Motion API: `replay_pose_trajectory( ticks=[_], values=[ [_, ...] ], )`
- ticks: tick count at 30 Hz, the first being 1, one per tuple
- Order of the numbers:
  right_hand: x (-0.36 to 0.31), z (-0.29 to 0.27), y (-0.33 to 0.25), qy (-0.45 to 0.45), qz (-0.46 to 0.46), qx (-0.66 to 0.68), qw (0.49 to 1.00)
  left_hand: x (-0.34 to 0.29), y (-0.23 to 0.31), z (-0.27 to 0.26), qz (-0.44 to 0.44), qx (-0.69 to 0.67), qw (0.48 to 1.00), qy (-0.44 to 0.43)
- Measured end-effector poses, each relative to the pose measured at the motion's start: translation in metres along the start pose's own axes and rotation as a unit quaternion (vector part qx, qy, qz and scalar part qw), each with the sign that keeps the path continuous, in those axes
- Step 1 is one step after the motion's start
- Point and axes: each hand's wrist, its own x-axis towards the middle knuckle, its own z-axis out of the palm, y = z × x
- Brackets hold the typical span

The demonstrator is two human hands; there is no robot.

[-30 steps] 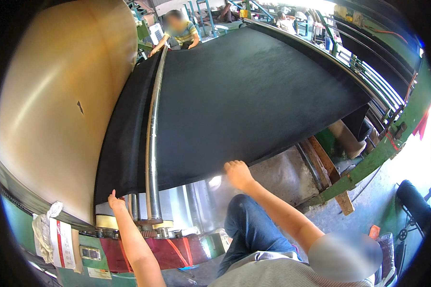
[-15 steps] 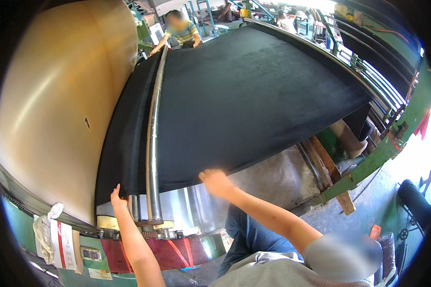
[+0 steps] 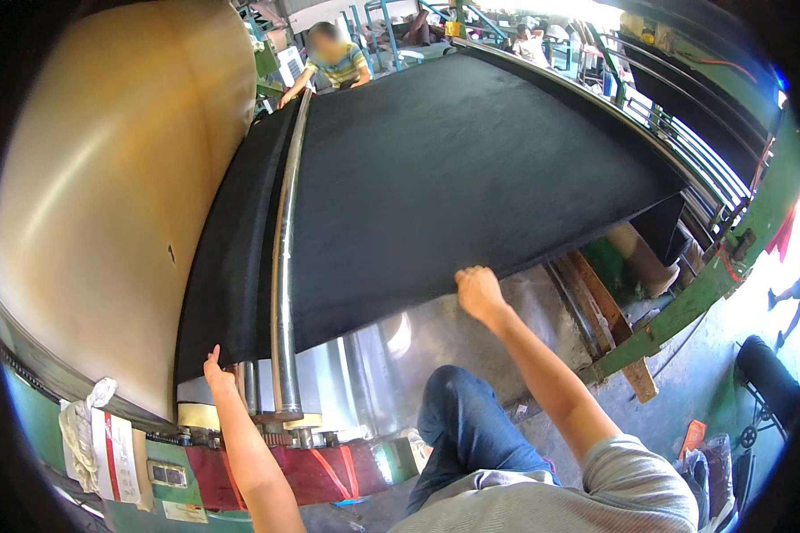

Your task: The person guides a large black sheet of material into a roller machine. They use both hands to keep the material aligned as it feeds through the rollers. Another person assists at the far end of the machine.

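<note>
A wide sheet of black fabric (image 3: 436,186) stretches from the big tan drum (image 3: 107,213) on the left toward the rollers at the far right. My right hand (image 3: 480,293) is closed on the near edge of the fabric, fingers bent in a pinch. Close to the drum, my left hand (image 3: 220,371) holds the fabric's near corner, one digit lying up over the cloth and the others partly hidden. Between my hands, a shiny metal roller (image 3: 286,231) runs lengthwise across the top of the sheet.
At the far end, a person (image 3: 338,60) in a striped shirt reaches to the roller. A green machine frame (image 3: 684,315) and a wooden plank (image 3: 618,329) stand at right. Gears (image 3: 280,437) sit below the roller's near end. A white rag (image 3: 89,426) hangs at lower left.
My right hand has moved right and farther away along the fabric's near edge. My left hand stays almost where it was. The mark on the drum has shifted slightly downward.
</note>
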Motion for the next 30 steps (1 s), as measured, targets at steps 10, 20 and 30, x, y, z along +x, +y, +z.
replay_pose_trajectory(
  ticks=[10,20,30],
  values=[
    [-0.016,0.015,-0.08,0.008,-0.057,0.133,0.989,0.045,0.004,-0.044,0.136,-0.027,0.98,-0.144],
    [-0.019,-0.006,-0.131,-0.037,-0.087,0.162,0.982,0.037,0.004,-0.034,0.11,-0.05,0.992,0.034],
    [0.012,-0.008,-0.08,-0.016,-0.079,0.164,0.983,0.044,0.0,-0.027,0.048,-0.028,0.997,0.053]
  ],
)
